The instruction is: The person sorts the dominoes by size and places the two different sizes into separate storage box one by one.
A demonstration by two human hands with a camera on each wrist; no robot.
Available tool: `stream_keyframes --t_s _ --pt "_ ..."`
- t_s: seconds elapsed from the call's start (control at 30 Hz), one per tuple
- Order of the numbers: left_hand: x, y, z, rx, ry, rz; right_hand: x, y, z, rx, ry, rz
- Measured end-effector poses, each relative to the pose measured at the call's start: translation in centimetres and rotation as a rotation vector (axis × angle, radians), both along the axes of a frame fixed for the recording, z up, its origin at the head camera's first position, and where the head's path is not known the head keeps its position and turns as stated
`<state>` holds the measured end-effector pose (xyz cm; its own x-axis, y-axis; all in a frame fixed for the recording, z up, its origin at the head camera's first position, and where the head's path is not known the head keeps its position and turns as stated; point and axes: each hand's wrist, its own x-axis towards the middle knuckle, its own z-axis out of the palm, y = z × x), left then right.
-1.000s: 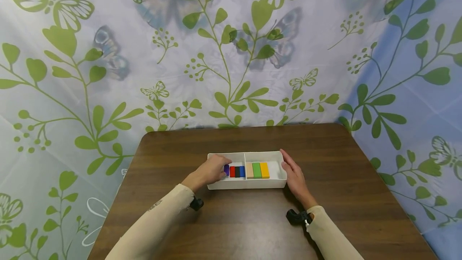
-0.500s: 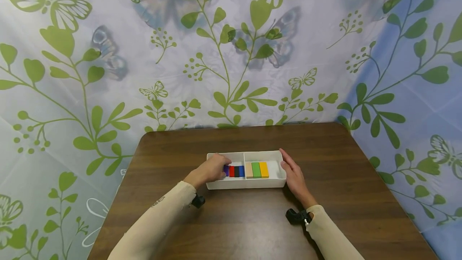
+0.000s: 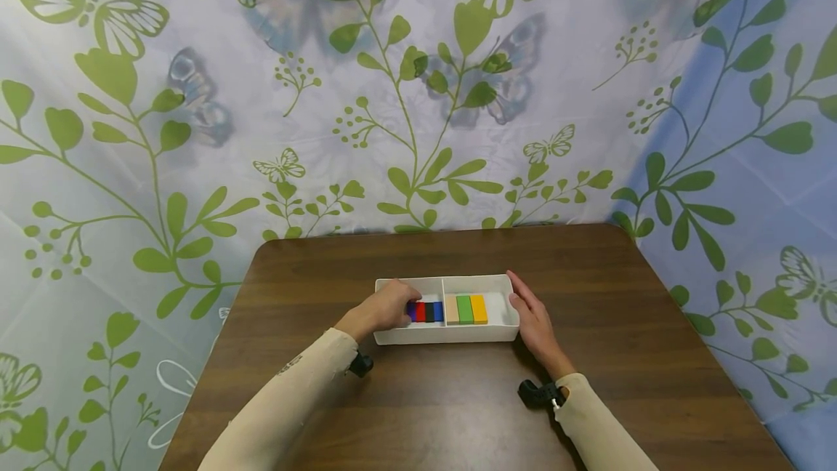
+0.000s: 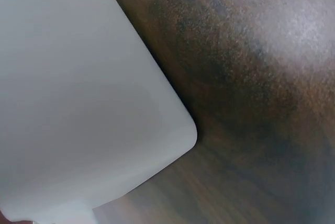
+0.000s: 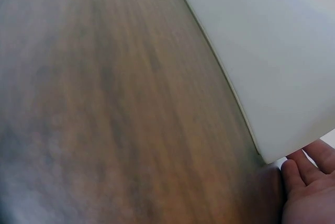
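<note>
A white two-part tray (image 3: 446,336) lies on the table. My left hand (image 3: 387,305) reaches over its left end, with finger and thumb at the purple block (image 3: 411,312), which they partly hide and pinch. Beside that block stand a red block (image 3: 421,312), a black block (image 3: 429,312) and a blue block (image 3: 438,312) in a row. Past the divider lie a beige block (image 3: 453,310), a green block (image 3: 465,310) and a yellow block (image 3: 480,309). At the tray's right end my right hand (image 3: 536,318) holds the wall, thumb over the rim, fingers along the outside.
The brown wooden table (image 3: 445,405) extends around the tray on all sides. Behind it hangs a leaf-and-butterfly curtain (image 3: 418,93). Both wrists wear black straps with cameras. The left wrist view shows the tray's outer wall (image 4: 84,93) close up.
My left fingers have shifted slightly over the purple block, with the fingertip now closer to it. The right hand and the tray stay in place.
</note>
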<state>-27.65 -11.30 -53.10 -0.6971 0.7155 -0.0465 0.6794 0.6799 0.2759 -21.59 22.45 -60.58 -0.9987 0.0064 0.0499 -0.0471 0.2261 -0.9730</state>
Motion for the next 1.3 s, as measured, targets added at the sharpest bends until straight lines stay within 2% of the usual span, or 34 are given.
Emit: stream_keyframes --t_s 0.23,0.5,0.63,0.77,1.0,1.3 --pt "-0.2 -0.1 -0.1 -0.008 -0.004 -0.006 0.0 -0.1 0.1 -0.013 -0.015 -0.002" --pt "0.7 -0.6 0.3 0.080 -0.014 0.043 -0.2 -0.1 -0.2 0.006 0.003 0.006" --pt "1.3 -0.7 0.6 0.170 0.066 0.077 -0.3 0.0 -0.2 0.028 0.026 0.002" --pt "1.9 -0.8 0.9 0.264 0.132 0.154 -0.5 0.1 -0.3 0.032 0.028 0.001" --pt "2.7 -1.4 1.0 0.337 0.169 0.266 -0.7 0.3 -0.2 0.036 0.016 0.007" --pt "2.8 -2.7 0.8 0.425 0.245 0.326 -1.1 0.8 -0.1 0.044 0.007 0.021"
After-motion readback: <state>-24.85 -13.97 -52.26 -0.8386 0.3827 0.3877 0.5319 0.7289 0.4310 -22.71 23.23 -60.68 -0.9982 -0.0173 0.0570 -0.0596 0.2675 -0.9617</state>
